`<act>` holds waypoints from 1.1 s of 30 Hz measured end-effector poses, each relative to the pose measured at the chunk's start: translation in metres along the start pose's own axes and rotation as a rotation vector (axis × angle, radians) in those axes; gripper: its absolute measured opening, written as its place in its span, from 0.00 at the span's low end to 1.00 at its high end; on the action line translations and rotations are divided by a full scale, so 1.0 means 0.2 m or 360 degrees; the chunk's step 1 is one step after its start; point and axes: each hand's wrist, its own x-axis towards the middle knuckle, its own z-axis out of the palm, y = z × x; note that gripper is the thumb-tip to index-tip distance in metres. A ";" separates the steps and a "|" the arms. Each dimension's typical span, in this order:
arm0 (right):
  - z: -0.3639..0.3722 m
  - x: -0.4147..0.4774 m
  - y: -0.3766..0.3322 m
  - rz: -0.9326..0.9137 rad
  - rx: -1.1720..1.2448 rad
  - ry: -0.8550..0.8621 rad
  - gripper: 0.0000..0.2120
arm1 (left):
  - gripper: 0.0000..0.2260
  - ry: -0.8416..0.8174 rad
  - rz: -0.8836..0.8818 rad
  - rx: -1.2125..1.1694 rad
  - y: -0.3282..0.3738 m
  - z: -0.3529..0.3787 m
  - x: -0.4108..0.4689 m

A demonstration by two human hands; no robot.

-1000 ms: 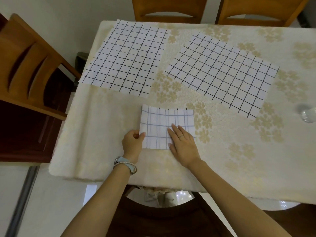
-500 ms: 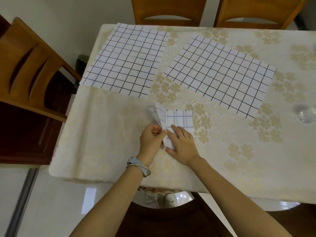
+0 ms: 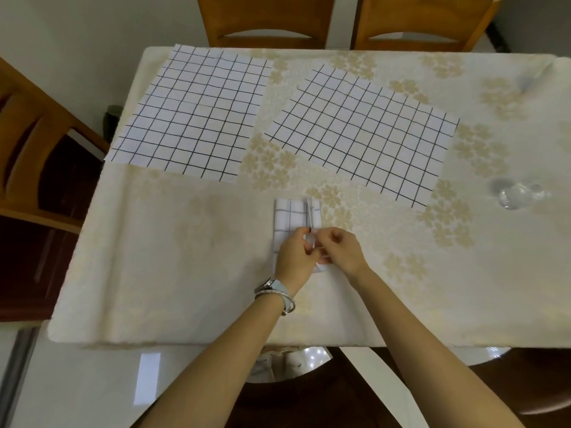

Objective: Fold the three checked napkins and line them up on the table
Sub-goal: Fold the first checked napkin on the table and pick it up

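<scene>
Flanking folded napkin [image 3: 292,219]: two flat napkins [image 3: 197,112] beyond, glass [image 3: 519,194] right

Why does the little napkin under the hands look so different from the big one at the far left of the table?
The little napkin is folded into a narrow strip, while the big napkin lies spread out flat. The little one is being pinched by the left hand and the right hand; the big one lies untouched. The little one sits near the person, the big one by the far edge. Both are white with dark checks.

No legible text or labels.
</scene>
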 end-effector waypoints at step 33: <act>0.00 0.20 0.19 -0.0975 -0.1816 0.0032 0.26 | 0.33 -0.0065 0.0750 0.1460 -0.43 -0.19 0.09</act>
